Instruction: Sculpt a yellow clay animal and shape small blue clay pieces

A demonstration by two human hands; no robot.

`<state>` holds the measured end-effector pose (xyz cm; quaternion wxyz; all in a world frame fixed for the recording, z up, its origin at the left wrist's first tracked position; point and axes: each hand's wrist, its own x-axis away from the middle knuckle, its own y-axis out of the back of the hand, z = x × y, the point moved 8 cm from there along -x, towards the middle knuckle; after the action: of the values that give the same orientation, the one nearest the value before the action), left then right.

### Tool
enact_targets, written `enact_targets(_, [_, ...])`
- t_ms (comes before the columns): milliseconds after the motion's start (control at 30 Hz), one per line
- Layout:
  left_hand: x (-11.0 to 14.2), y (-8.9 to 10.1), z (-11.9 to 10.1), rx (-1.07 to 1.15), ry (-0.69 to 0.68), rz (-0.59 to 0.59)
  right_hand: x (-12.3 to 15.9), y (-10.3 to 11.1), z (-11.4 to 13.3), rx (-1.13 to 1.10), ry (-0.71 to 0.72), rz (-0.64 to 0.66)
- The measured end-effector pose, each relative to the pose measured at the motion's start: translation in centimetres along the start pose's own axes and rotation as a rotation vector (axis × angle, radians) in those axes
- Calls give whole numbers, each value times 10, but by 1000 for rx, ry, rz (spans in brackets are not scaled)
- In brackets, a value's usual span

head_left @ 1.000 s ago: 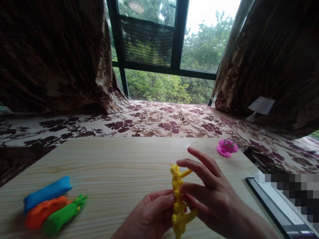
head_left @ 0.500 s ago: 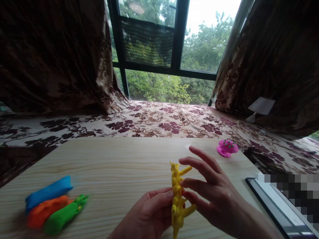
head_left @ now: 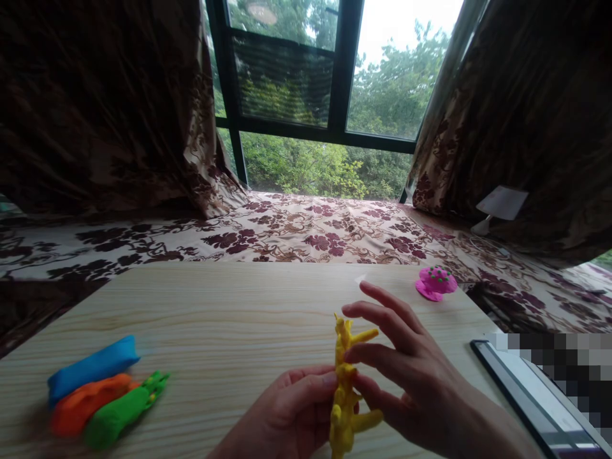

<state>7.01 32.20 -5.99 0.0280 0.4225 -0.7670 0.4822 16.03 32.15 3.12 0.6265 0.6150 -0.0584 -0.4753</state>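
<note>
A yellow modelling-clay figure (head_left: 342,395) stands nearly upright at the lower middle, with knobs down one face and two longer stubs pointing right. My left hand (head_left: 299,408) is closed on its left side, the thumb pressed against the clay. From the right, my right hand (head_left: 406,357) pinches the figure's middle between its two lower digits. Its upper two fingers are stretched out, one close to the top tip. The figure's lower end runs to the bottom of the view.
At left on the wooden table (head_left: 215,319) lie blue clay (head_left: 93,370), orange clay (head_left: 90,405) and green clay (head_left: 119,414). A pink clay piece with green dots (head_left: 436,284) sits at the back right corner. A dark-edged flat device (head_left: 516,395) lies right.
The yellow clay figure has shifted slightly right and tilted, its top now leaning a little right. My left hand moved with it; my right hand stayed almost in place.
</note>
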Motion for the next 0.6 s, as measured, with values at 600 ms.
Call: enact_targets(600, [-3,5,-3,-18,-31,-5,-1,7,1,46,2,-7])
